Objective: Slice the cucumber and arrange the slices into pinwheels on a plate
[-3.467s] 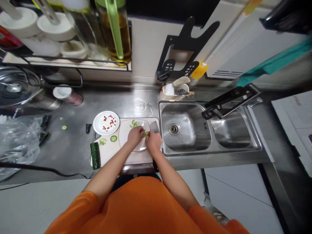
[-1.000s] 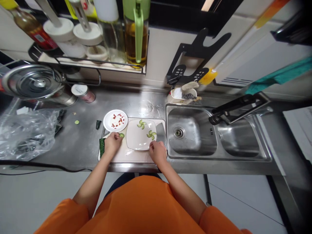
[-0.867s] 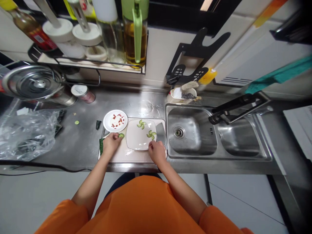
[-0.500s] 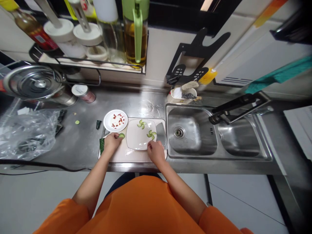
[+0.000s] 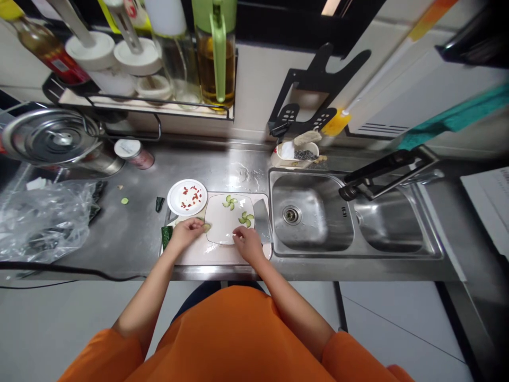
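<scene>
My left hand (image 5: 188,232) pinches a thin cucumber slice (image 5: 206,227) at the left edge of a square white plate (image 5: 222,225). Over the plate's front right part is my right hand (image 5: 247,243), fingers a little apart and nothing visible in them. Two pinwheel-shaped groups of cucumber slices lie on the plate, one pinwheel (image 5: 229,202) at the back and another pinwheel (image 5: 246,218) at the right. The plate rests on a pale cutting board (image 5: 191,258). A cleaver blade (image 5: 261,220) lies right of it, and a dark green cucumber piece (image 5: 166,235) sits left of my left hand.
Behind the board stands a round white plate (image 5: 172,199) with small red pieces. A cucumber end (image 5: 159,203) and a small green slice (image 5: 124,201) lie on the steel counter. A plastic bag (image 5: 59,220) is at the left, a double sink (image 5: 314,212) at the right.
My left hand has carried the cucumber slice rightward to the plate's edge. My right hand has shifted slightly left over the plate, and its fingers have loosened.
</scene>
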Motion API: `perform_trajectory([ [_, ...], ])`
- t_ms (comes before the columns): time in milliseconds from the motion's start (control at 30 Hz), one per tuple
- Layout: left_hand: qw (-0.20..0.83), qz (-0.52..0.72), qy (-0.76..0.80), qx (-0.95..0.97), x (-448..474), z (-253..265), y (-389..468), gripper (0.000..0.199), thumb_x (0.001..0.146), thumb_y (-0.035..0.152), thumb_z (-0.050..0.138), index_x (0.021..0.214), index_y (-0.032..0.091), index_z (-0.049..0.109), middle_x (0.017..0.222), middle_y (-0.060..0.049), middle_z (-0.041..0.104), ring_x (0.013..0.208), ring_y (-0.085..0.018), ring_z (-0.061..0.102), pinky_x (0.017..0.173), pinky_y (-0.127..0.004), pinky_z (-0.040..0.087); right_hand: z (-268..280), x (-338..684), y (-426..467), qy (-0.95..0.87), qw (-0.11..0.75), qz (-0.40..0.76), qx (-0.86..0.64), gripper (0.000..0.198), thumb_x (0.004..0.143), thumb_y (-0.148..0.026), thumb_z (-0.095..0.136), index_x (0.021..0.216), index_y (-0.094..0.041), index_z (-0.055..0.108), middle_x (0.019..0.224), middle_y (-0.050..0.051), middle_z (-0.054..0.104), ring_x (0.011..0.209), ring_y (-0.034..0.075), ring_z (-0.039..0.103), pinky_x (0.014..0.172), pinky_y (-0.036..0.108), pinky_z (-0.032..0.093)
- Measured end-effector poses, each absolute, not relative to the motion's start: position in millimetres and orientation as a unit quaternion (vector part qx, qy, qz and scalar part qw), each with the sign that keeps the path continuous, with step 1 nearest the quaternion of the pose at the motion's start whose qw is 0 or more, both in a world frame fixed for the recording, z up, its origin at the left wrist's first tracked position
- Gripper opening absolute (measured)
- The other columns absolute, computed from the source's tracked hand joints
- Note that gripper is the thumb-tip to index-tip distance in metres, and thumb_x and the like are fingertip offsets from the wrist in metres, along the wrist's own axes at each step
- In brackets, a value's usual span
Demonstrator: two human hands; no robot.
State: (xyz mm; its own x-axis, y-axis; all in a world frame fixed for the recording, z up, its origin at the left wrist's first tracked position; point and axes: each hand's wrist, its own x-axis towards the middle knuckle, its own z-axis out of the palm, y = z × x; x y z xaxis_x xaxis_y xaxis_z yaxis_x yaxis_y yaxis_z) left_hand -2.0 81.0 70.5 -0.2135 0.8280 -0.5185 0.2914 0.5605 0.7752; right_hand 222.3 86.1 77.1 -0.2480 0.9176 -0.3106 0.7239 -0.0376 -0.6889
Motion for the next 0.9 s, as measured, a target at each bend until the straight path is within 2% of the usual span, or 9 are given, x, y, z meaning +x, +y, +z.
perform_trajectory([
  [100, 0.571, 0.273, 0.664, 0.397, 15, 75, 84, 0.038, 0.058, 0.048, 0.073, 0.076, 0.016, 0.066, 0.07, -0.002, 0.065, 0.064, -0.013, 0.056, 0.063, -0.024, 0.044, 76, 214, 93, -0.639, 0.162, 0.458, -0.596, 0.024, 0.08, -0.019, 0.056, 0.102, -0.02, 0.066, 0.096, 0.001, 0.066, 0.077, 0.013, 0.053, 0.075, 0.022, 0.039],
  [167, 0.607, 0.277, 0.625, 0.404, 27, 76, 86, 0.039, 0.058, 0.049, 0.074, 0.076, 0.016, 0.066, 0.074, -0.003, 0.066, 0.068, -0.014, 0.058, 0.067, -0.026, 0.046, 76, 211, 97, -0.617, 0.173, 0.487, -0.593, 0.024, 0.079, -0.022, 0.057, 0.101, -0.02, 0.067, 0.098, 0.001, 0.066, 0.075, 0.013, 0.053, 0.073, 0.022, 0.041],
  [267, 0.638, 0.278, 0.601, 0.393, 40, 75, 89, 0.041, 0.058, 0.05, 0.074, 0.077, 0.015, 0.065, 0.077, -0.004, 0.066, 0.07, -0.014, 0.058, 0.069, -0.026, 0.046, 76, 212, 100, -0.617, 0.173, 0.491, -0.591, 0.016, 0.079, -0.023, 0.056, 0.088, -0.02, 0.069, 0.086, 0.0, 0.067, 0.074, 0.013, 0.054, 0.073, 0.022, 0.041],
  [333, 0.654, 0.276, 0.598, 0.371, 44, 74, 89, 0.042, 0.057, 0.049, 0.075, 0.08, 0.015, 0.065, 0.074, -0.003, 0.064, 0.065, -0.011, 0.055, 0.063, -0.023, 0.044, 77, 215, 101, -0.624, 0.171, 0.48, -0.593, 0.014, 0.079, -0.023, 0.055, 0.08, -0.019, 0.069, 0.079, -0.001, 0.066, 0.073, 0.013, 0.054, 0.072, 0.022, 0.04],
  [467, 0.716, 0.258, 0.589, 0.271, 46, 71, 89, 0.048, 0.062, 0.055, 0.072, 0.086, 0.014, 0.063, 0.065, 0.0, 0.058, 0.051, -0.006, 0.045, 0.049, -0.018, 0.034, 80, 221, 101, -0.625, 0.192, 0.481, -0.585, 0.014, 0.078, -0.023, 0.054, 0.076, -0.018, 0.067, 0.075, 0.0, 0.065, 0.072, 0.013, 0.053, 0.07, 0.023, 0.039],
  [600, 0.746, 0.24, 0.594, 0.181, 50, 67, 89, 0.052, 0.065, 0.06, 0.069, 0.087, 0.013, 0.061, 0.072, -0.004, 0.062, 0.054, -0.007, 0.05, 0.048, -0.017, 0.035, 81, 226, 100, -0.631, 0.233, 0.488, -0.557, 0.013, 0.077, -0.025, 0.055, 0.073, -0.018, 0.066, 0.071, 0.0, 0.063, 0.069, 0.013, 0.052, 0.068, 0.024, 0.039],
  [667, 0.752, 0.249, 0.588, 0.166, 53, 65, 90, 0.049, 0.063, 0.055, 0.073, 0.085, 0.013, 0.061, 0.075, -0.006, 0.064, 0.056, -0.007, 0.053, 0.048, -0.017, 0.036, 80, 227, 99, -0.629, 0.238, 0.494, -0.551, 0.013, 0.076, -0.025, 0.055, 0.071, -0.019, 0.066, 0.069, -0.001, 0.063, 0.068, 0.013, 0.052, 0.068, 0.024, 0.039],
  [767, 0.736, 0.285, 0.592, 0.163, 56, 61, 93, 0.043, 0.056, 0.041, 0.08, 0.082, 0.013, 0.061, 0.068, -0.002, 0.062, 0.055, -0.007, 0.053, 0.049, -0.016, 0.036, 76, 228, 97, -0.604, 0.234, 0.507, -0.569, 0.012, 0.074, -0.024, 0.055, 0.071, -0.018, 0.065, 0.068, -0.001, 0.062, 0.067, 0.014, 0.054, 0.066, 0.024, 0.04],
  [900, 0.689, 0.307, 0.622, 0.213, 57, 59, 98, 0.043, 0.057, 0.029, 0.077, 0.094, 0.013, 0.064, 0.056, 0.003, 0.056, 0.049, -0.007, 0.048, 0.048, -0.018, 0.034, 64, 225, 93, -0.55, 0.207, 0.512, -0.627, 0.007, 0.071, -0.021, 0.056, 0.072, -0.018, 0.063, 0.064, -0.001, 0.061, 0.063, 0.014, 0.055, 0.063, 0.024, 0.04],
])
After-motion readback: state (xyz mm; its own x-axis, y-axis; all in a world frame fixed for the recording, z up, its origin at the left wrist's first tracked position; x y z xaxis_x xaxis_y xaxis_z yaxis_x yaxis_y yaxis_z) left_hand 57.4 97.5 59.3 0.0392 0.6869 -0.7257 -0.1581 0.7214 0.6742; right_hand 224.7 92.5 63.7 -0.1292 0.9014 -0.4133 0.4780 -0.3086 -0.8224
